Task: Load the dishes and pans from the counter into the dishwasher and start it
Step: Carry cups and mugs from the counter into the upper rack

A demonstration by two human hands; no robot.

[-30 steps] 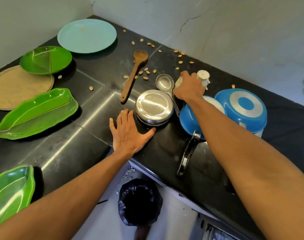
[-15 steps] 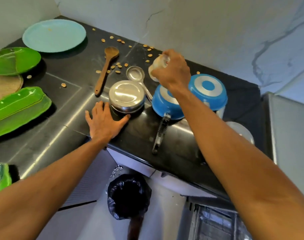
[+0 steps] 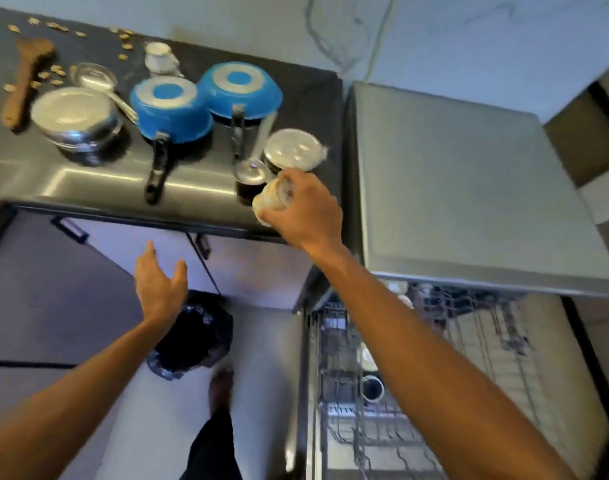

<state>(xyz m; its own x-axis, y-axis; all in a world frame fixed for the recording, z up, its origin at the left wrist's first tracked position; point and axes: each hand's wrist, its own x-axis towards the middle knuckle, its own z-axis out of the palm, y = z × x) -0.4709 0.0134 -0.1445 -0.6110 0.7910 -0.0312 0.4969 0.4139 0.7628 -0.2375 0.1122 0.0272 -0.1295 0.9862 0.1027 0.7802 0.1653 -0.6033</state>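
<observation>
Gripped by the right hand (image 3: 304, 211), a bottle (image 3: 272, 199) is held sideways, pointing left, above the black counter (image 3: 88, 183); the left hand (image 3: 159, 282) is spread.

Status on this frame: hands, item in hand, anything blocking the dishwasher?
Right hand grips a small pale container, blurred, at the counter edge. Left hand open, empty. Dishwasher rack exposed below the right arm; path looks clear.

Your left hand (image 3: 159, 289) and right hand (image 3: 306, 209) are bare, and so are both forearms as far as they show. Lower down, dark trousers (image 3: 213, 448) cover one leg; your foot (image 3: 221, 386) is blurred.
</observation>
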